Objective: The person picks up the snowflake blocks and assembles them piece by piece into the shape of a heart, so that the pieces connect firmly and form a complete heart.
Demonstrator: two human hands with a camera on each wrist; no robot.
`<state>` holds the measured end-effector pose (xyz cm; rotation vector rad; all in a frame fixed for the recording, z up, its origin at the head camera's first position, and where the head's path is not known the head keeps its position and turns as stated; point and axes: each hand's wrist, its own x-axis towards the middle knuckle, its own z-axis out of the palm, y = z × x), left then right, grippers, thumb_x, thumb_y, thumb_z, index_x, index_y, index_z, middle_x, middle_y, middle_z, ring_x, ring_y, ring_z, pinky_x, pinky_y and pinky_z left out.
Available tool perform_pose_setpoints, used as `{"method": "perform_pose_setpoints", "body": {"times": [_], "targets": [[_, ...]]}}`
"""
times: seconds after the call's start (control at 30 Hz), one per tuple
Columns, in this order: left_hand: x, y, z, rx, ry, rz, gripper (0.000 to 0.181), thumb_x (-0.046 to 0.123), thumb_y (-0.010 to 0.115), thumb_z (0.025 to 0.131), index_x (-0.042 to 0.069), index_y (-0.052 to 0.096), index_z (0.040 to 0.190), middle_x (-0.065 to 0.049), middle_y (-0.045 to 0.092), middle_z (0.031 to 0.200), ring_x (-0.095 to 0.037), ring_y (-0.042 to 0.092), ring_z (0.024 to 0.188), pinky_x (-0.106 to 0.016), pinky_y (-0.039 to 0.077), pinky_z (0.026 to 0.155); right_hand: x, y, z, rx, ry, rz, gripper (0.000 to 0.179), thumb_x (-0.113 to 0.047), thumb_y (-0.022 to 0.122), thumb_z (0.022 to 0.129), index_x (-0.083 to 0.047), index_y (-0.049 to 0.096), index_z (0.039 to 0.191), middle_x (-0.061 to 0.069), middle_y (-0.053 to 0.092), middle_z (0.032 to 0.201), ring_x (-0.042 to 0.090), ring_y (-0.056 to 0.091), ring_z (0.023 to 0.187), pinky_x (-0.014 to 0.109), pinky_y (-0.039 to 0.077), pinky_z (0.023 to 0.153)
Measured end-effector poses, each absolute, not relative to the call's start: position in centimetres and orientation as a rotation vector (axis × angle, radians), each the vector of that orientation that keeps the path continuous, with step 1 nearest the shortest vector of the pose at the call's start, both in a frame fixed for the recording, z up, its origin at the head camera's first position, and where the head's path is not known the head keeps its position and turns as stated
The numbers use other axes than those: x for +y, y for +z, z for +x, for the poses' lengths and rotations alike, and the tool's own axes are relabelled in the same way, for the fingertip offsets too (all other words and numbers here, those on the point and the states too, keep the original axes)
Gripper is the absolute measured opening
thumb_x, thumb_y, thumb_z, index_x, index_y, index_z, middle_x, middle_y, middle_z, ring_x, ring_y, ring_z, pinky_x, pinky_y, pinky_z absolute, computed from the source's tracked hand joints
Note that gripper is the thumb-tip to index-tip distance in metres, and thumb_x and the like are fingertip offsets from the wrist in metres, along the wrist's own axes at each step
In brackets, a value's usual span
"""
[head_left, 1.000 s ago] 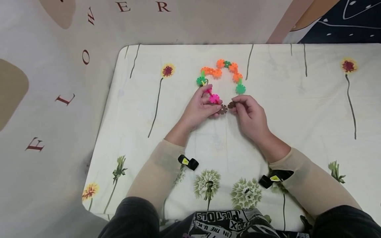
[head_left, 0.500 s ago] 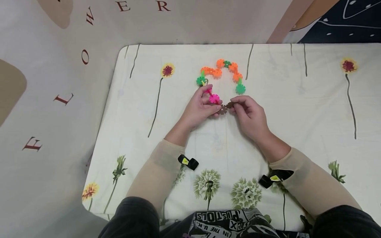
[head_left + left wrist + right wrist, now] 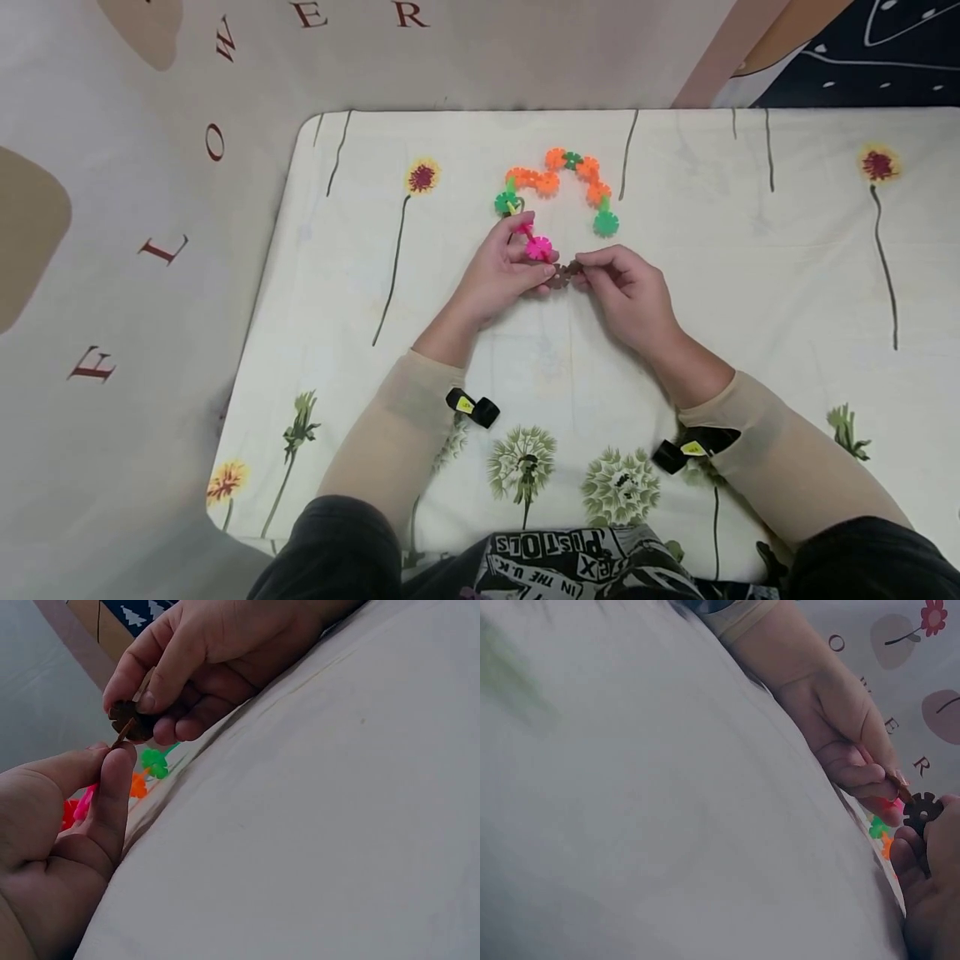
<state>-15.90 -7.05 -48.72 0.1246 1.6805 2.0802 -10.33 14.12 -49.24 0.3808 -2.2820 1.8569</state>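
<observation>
In the head view, my left hand [image 3: 491, 279] pinches a brown notched snowflake disc [image 3: 559, 277] between thumb and fingers. That disc is at the near end of a chain with a pink disc [image 3: 538, 247] and a green disc [image 3: 506, 202], partly hidden by the hand. My right hand [image 3: 633, 296] pinches a second brown snowflake disc [image 3: 922, 813]. The two brown discs meet edge to edge at an angle, seen closely in the left wrist view; how deeply their slots engage, I cannot tell.
Orange discs [image 3: 548, 183] continue the chain in an arch beyond the hands, ending in a green disc [image 3: 606, 223] at the right. Underneath is a white flower-printed cloth [image 3: 750, 292]. A pale printed curtain [image 3: 525, 67] stands along the back and left edges.
My right hand has shifted slightly left, bringing its brown disc from a small gap into contact with the left hand's disc. The left hand has hardly moved.
</observation>
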Motion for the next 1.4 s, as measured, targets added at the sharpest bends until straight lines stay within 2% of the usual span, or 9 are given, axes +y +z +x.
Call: {"method": "perform_pose_setpoints", "body": {"times": [0.23,0.37,0.5,0.6,0.73,0.9,1.03,1.17,1.4], "targets": [[-7.3,-48.6,-15.9,1.677,2.087,0.143,0.080,-0.013,0.073,0.094,0.011,0.037,0.162,-0.024,0.072,0.123,-0.027,0.076,0.088,-0.035,0.064,0.070,14.0,-49.2,-10.4,-2.230,1.951,0.442,0.018,0.019,0.061,0.099,0.016,0.071,0.114,0.029,0.075,0.104,0.012,0.076,0.087,0.027,0.062,0.081],[-7.1,-48.6,-15.8,1.683,2.102,0.120,0.080,-0.012,0.073,0.095,0.013,0.037,0.161,-0.022,0.072,0.123,-0.026,0.076,0.088,-0.035,0.065,0.072,14.1,-49.2,-10.4,-2.306,1.787,0.401,0.016,0.010,0.063,0.102,0.009,0.073,0.113,0.020,0.076,0.108,0.011,0.071,0.093,0.024,0.058,0.086],[-6.8,-48.8,-15.6,1.696,2.133,0.121,0.080,-0.011,0.072,0.096,0.014,0.036,0.162,-0.022,0.071,0.121,-0.027,0.076,0.088,-0.036,0.065,0.074,14.6,-48.9,-10.7,-2.437,1.486,0.170,0.019,-0.007,0.062,0.103,0.001,0.074,0.115,0.014,0.068,0.129,0.022,0.054,0.123,0.036,0.040,0.104],[-6.7,-48.8,-15.6,1.711,2.141,0.122,0.080,-0.011,0.072,0.096,0.014,0.036,0.162,-0.022,0.071,0.119,-0.028,0.075,0.088,-0.036,0.065,0.074,14.9,-48.6,-11.1,-2.595,1.346,0.016,0.034,-0.022,0.057,0.105,-0.003,0.070,0.130,0.016,0.053,0.151,0.031,0.033,0.145,0.052,0.023,0.117],[-6.7,-48.7,-15.5,1.725,2.100,0.133,0.081,-0.010,0.074,0.095,0.015,0.036,0.162,-0.020,0.072,0.119,-0.030,0.076,0.090,-0.038,0.065,0.074,15.1,-48.2,-11.3,-2.796,1.271,0.003,0.050,-0.034,0.051,0.107,-0.009,0.057,0.150,0.016,0.040,0.167,0.038,0.019,0.155,0.063,0.009,0.122],[-6.8,-48.6,-15.5,1.754,2.024,0.175,0.085,-0.008,0.076,0.094,0.017,0.035,0.164,-0.017,0.073,0.119,-0.034,0.076,0.093,-0.041,0.065,0.076,15.4,-47.8,-11.4,-2.851,1.335,0.000,0.056,-0.033,0.053,0.107,-0.014,0.048,0.160,0.013,0.035,0.171,0.039,0.017,0.156,0.061,0.004,0.125],[-6.8,-48.5,-15.4,1.769,1.989,0.181,0.085,-0.007,0.077,0.095,0.018,0.036,0.164,-0.015,0.074,0.118,-0.033,0.076,0.094,-0.041,0.065,0.078,15.6,-47.6,-11.4,-2.830,1.424,-0.081,0.057,-0.029,0.057,0.106,-0.012,0.051,0.159,0.010,0.041,0.168,0.033,0.020,0.156,0.057,0.009,0.125],[-6.8,-48.4,-15.3,1.762,1.987,0.169,0.084,-0.007,0.076,0.095,0.018,0.036,0.164,-0.016,0.073,0.118,-0.032,0.076,0.093,-0.040,0.065,0.077,15.6,-47.6,-11.4,-2.702,1.570,-0.211,0.047,-0.026,0.061,0.105,-0.010,0.064,0.149,0.006,0.056,0.154,0.023,0.031,0.150,0.049,0.025,0.122],[-6.8,-48.5,-15.4,1.745,2.001,0.169,0.082,-0.007,0.076,0.095,0.018,0.037,0.163,-0.017,0.073,0.118,-0.031,0.076,0.092,-0.038,0.065,0.077,15.4,-48.0,-11.2,-2.351,1.736,-0.251,0.023,-0.021,0.072,0.101,-0.007,0.084,0.115,-0.002,0.078,0.114,0.010,0.064,0.116,0.025,0.048,0.101]]}}
